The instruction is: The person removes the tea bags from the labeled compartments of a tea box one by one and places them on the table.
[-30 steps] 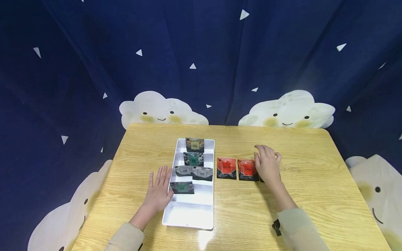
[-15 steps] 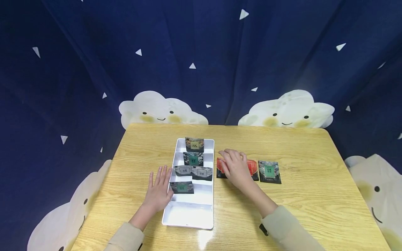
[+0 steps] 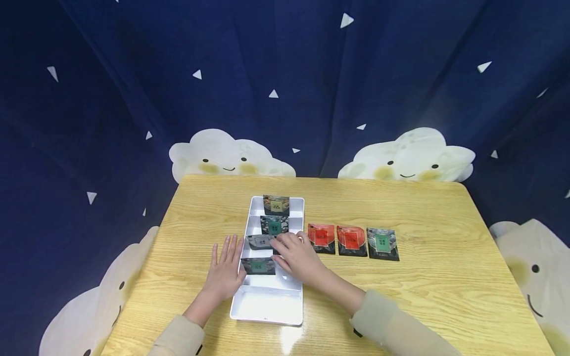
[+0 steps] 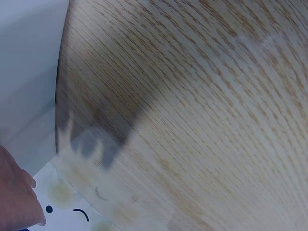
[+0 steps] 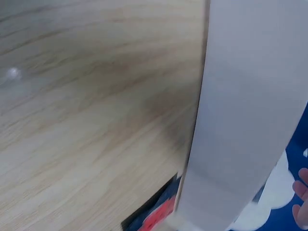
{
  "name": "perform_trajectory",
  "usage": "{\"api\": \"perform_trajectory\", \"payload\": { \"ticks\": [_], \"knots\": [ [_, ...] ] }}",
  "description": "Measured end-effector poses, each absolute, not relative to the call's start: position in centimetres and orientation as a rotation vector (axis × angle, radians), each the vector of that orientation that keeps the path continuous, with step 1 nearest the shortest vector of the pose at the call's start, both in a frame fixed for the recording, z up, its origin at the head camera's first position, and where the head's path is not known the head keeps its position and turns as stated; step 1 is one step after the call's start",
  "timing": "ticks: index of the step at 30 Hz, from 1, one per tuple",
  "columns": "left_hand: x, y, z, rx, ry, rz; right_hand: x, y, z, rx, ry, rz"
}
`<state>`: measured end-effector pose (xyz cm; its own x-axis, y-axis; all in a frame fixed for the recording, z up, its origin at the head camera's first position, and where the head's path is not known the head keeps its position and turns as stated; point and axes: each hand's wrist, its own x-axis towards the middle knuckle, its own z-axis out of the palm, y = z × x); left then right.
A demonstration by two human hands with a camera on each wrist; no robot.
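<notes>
Left hand (image 3: 224, 274) is lying along the left side of the white tray (image 3: 267, 304), fingers straight and released, thumb by the rim. Right hand (image 3: 300, 257) is coming over the tray's right side, fingers bent above a partly hidden sachet (image 3: 276, 251) in the middle row; can't tell if they're grasping it. A grey-labelled sachet (image 3: 260, 242) is leaning just left of those fingers, same row.

Other rows, far to near: tan-labelled sachet (image 3: 276, 205) is standing in the far compartment, teal-labelled sachet (image 3: 274, 225) in the next one; front sachet (image 3: 258, 266), green label, is sitting below the middle row, its left end near the left thumb.

Right of the tray, three are lying in a line on the worktop (image 3: 200, 207): left red sachet (image 3: 321, 239), right red sachet (image 3: 352, 241), then a grey-black sachet (image 3: 382, 244) with green label.

Beige sleeves (image 3: 396, 321) are covering both forearms. Navy curtain (image 3: 285, 99) with white triangles and smiling clouds (image 3: 227, 153) is hanging behind. Wrist views are mostly showing tray wall and wood grain.
</notes>
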<state>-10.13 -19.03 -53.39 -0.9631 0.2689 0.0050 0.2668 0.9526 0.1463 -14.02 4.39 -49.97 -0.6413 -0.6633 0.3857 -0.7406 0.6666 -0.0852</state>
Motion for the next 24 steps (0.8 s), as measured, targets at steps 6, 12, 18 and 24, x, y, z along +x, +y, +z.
{"api": "perform_trajectory", "payload": {
  "ticks": [6,12,18,24],
  "knots": [
    [-10.1,-19.0,-53.3,0.428,3.086,0.234,-13.5,2.9,-50.7,1.18,-2.586,0.283],
    [-10.0,-19.0,-53.3,0.423,3.077,0.237,-13.5,1.8,-51.4,1.175,-2.617,0.207],
    [-10.0,-19.0,-53.3,0.426,3.085,0.229,-13.6,1.1,-51.9,1.134,-2.647,0.155],
    [-10.1,-19.0,-53.3,0.427,3.088,0.23,-13.7,0.7,-52.3,1.087,-2.658,0.095]
  ]
}}
